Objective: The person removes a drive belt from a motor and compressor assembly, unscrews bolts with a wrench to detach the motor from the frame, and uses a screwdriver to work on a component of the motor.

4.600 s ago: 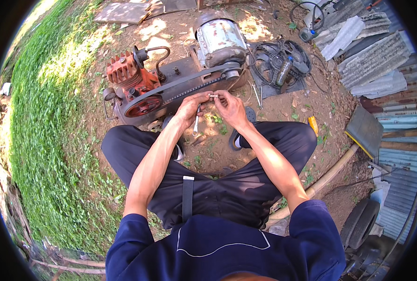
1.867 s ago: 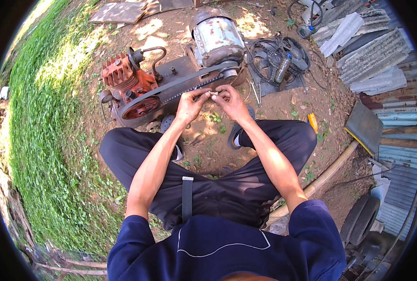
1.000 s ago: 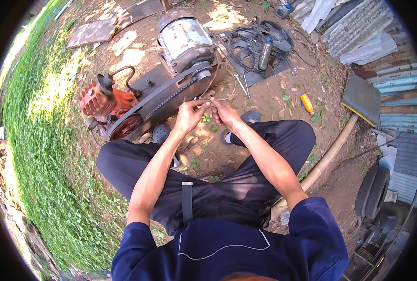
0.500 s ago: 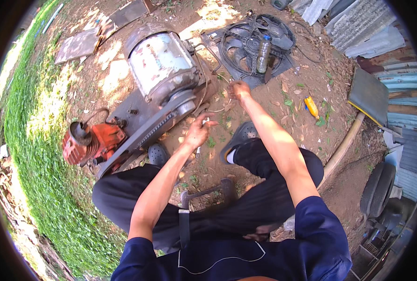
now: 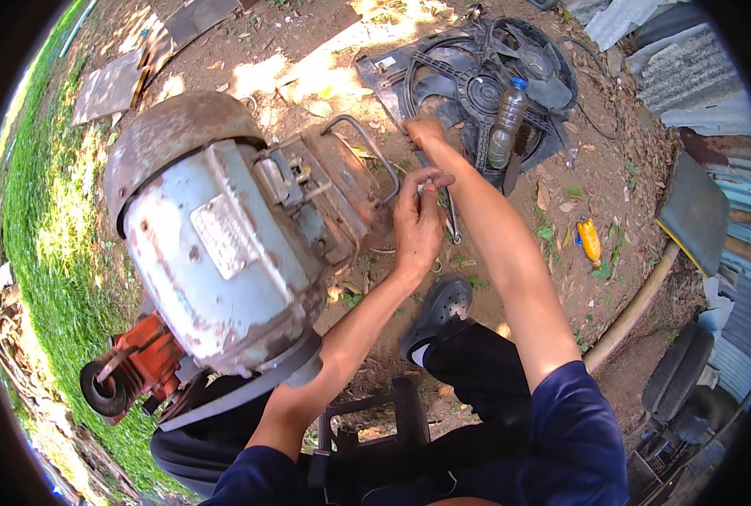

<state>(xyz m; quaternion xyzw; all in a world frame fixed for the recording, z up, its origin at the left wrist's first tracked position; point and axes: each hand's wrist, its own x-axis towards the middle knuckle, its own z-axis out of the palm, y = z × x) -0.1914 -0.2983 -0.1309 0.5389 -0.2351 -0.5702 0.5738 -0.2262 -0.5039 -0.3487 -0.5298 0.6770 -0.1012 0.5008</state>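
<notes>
My left hand is beside the bracket of the rusty grey motor, its fingers closed around a small pale piece too small to name. A silver wrench shows just right of that hand. My right hand reaches farther forward, fingers curled at the edge of the black fan assembly; what they grip is hidden. A plastic bottle with a blue cap lies on the fans. Below the motor sit the orange compressor pump and a drive belt.
A yellow bottle lies on the dirt. At right are a grey board with yellow edge, a wooden pole, tyres and corrugated sheets. A black frame is between my legs; boards and grass are at left.
I have leaned forward toward the motor, which now fills much of the left. My hands have separated, the right reaching to the fan assembly, the left moving forward beside the motor.
</notes>
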